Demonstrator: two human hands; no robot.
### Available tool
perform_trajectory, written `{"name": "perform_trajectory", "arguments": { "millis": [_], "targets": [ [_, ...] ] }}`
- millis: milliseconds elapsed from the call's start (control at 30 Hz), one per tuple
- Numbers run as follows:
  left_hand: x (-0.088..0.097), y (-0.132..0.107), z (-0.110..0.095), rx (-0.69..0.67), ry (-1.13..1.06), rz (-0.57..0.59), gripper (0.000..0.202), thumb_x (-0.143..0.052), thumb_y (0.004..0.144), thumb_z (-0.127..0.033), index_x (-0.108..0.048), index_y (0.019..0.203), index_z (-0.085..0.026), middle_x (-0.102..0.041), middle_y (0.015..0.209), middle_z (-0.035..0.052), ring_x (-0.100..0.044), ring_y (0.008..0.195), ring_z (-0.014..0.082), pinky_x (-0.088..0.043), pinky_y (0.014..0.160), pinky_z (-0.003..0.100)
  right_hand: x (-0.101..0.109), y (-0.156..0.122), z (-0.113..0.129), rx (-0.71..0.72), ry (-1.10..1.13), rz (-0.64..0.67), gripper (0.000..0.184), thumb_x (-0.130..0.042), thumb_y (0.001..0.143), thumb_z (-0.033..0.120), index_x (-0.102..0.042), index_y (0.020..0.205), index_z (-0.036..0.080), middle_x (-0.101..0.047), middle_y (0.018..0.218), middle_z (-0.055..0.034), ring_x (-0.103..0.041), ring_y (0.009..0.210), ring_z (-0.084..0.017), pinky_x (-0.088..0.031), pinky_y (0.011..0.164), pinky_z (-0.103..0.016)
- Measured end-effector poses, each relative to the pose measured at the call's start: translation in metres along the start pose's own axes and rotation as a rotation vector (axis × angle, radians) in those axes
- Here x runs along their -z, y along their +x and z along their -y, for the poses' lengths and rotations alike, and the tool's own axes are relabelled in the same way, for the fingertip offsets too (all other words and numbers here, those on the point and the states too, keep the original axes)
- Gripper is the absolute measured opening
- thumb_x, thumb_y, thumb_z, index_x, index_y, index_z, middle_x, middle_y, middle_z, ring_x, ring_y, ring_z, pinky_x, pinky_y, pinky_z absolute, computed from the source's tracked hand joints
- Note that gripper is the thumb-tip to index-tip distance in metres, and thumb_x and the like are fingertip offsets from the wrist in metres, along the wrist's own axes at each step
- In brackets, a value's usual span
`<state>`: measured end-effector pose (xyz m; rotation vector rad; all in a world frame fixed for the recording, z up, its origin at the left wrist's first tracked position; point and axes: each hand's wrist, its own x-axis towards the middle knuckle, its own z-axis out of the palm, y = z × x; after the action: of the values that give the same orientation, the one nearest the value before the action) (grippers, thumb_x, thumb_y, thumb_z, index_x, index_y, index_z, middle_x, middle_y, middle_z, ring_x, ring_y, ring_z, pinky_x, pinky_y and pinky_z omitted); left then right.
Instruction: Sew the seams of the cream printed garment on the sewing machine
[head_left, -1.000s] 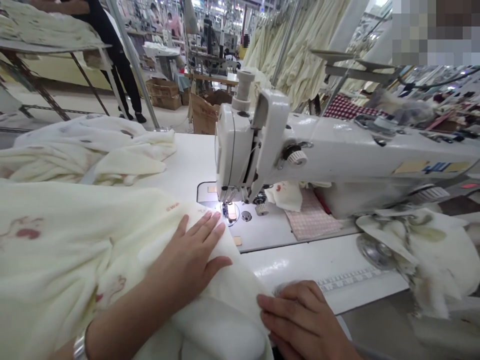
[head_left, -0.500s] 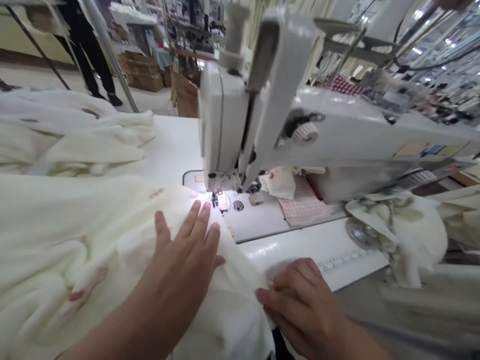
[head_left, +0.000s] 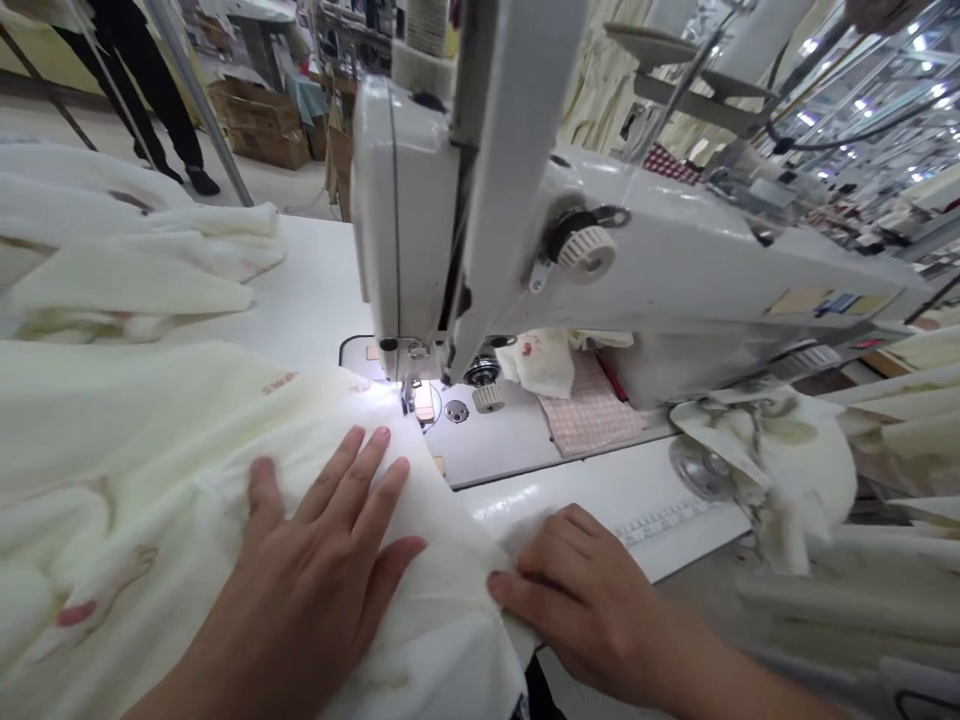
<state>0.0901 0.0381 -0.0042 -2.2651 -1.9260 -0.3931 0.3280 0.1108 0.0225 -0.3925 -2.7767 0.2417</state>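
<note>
A cream printed fabric (head_left: 187,420) lies spread across the sewing machine table, its edge running under the lit presser foot (head_left: 407,397) of a white sewing machine (head_left: 405,220). My left hand (head_left: 322,550) rests flat on this fabric with fingers spread, its fingertips just on the near side of the presser foot. Lower right, my right hand (head_left: 577,600) is closed on the fabric's right edge, thumb and curled fingers pinching it near the table's front edge. The part of the cloth inside that grip is hidden.
More cream cloth (head_left: 135,250) is heaped at the far left. A pink checked cloth (head_left: 589,405) and a red-handled tool (head_left: 611,375) lie under the machine arm. White cloth (head_left: 802,450) hangs at the right by a round metal part. A person's legs (head_left: 150,90) and a cardboard box (head_left: 259,120) are behind.
My left hand has drawn back from the presser foot toward me and to the left, fingers still spread. My right hand keeps its pinch on the edge. The view has shifted slightly.
</note>
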Motion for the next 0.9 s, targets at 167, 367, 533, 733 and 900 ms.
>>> {"name": "perform_trajectory", "arguments": {
  "millis": [167, 367, 533, 733, 900],
  "targets": [
    [0.002, 0.021, 0.044, -0.095, -0.063, 0.077, 0.042, -0.035, 0.092, -0.04, -0.045, 0.125, -0.017, -0.041, 0.141, 0.0166, -0.037, 0.129, 0.0347, -0.019, 0.099, 0.068, -0.004, 0.018, -0.007, 0.178, -0.03, 0.122, 0.022, -0.051, 0.09, 0.013, -0.061, 0.11, 0.013, -0.061, 0.121, -0.0044, -0.05, 0.086, -0.017, -0.037, 0.071, -0.034],
    [0.009, 0.065, 0.099, -0.197, -0.117, 0.225, 0.042, -0.037, 0.093, -0.042, -0.046, 0.127, -0.018, -0.047, 0.135, 0.0147, -0.043, 0.123, 0.0289, -0.017, 0.106, 0.057, -0.018, 0.066, -0.023, 0.251, -0.1, -0.002, 0.016, -0.05, 0.092, 0.016, -0.063, 0.101, 0.015, -0.066, 0.112, -0.0021, -0.05, 0.077, -0.015, -0.035, 0.064, -0.032],
    [0.008, 0.095, 0.124, -0.239, -0.065, 0.231, 0.041, -0.036, 0.095, -0.033, -0.043, 0.131, -0.017, -0.05, 0.133, 0.0113, -0.043, 0.121, 0.0245, -0.018, 0.107, 0.051, -0.03, 0.096, -0.04, 0.199, -0.115, -0.049, 0.018, -0.046, 0.091, 0.016, -0.063, 0.098, 0.017, -0.067, 0.1, -0.0054, -0.052, 0.076, -0.016, -0.036, 0.065, -0.031],
    [0.005, 0.125, 0.156, -0.181, -0.028, 0.207, 0.032, -0.037, 0.092, -0.025, -0.054, 0.119, -0.022, -0.046, 0.139, 0.0028, -0.035, 0.129, 0.0218, -0.017, 0.109, 0.046, -0.045, 0.111, -0.057, 0.124, -0.112, -0.027, 0.022, -0.044, 0.091, 0.02, -0.06, 0.105, 0.022, -0.061, 0.088, -0.006, -0.054, 0.082, -0.018, -0.042, 0.072, -0.034],
    [0.004, 0.092, 0.111, 0.061, 0.067, 0.169, 0.041, -0.035, 0.093, -0.028, -0.046, 0.129, -0.013, -0.034, 0.146, 0.0161, -0.029, 0.133, 0.0363, -0.027, 0.098, 0.064, -0.031, 0.106, -0.043, 0.087, 0.067, -0.064, 0.015, -0.046, 0.092, 0.027, -0.06, 0.091, 0.02, -0.058, 0.081, -0.0043, -0.053, 0.076, -0.016, -0.041, 0.07, -0.032]
  ]
}}
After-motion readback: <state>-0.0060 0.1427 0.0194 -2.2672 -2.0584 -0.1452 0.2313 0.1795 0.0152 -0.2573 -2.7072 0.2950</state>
